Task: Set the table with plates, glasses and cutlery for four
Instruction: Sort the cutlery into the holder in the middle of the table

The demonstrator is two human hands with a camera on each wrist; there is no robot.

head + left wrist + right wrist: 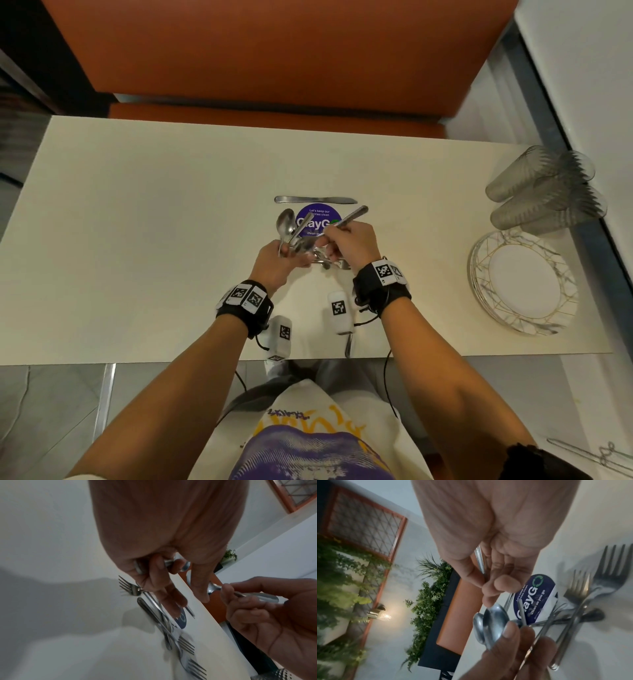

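My left hand (291, 255) grips a bunch of spoons (286, 224), bowls pointing away from me; their bowls (493, 623) fill the right wrist view. My right hand (330, 240) pinches a table knife (347, 218) close beside them, with its serrated blade (480, 559) running under the palm. Below both hands several forks (330, 263) lie crossed in a loose pile (590, 588) on the cream table (154, 222). A second knife (315, 199) lies flat just beyond a purple sticker (318, 219). Stacked glasses (544, 188) and a stack of plates (524, 281) sit at the right.
An orange bench (274, 51) runs along the table's far side. One more cutlery handle (348, 346) sticks out near the front edge, under my right wrist. The glasses lie on their sides close to the right edge, the plates just in front of them.
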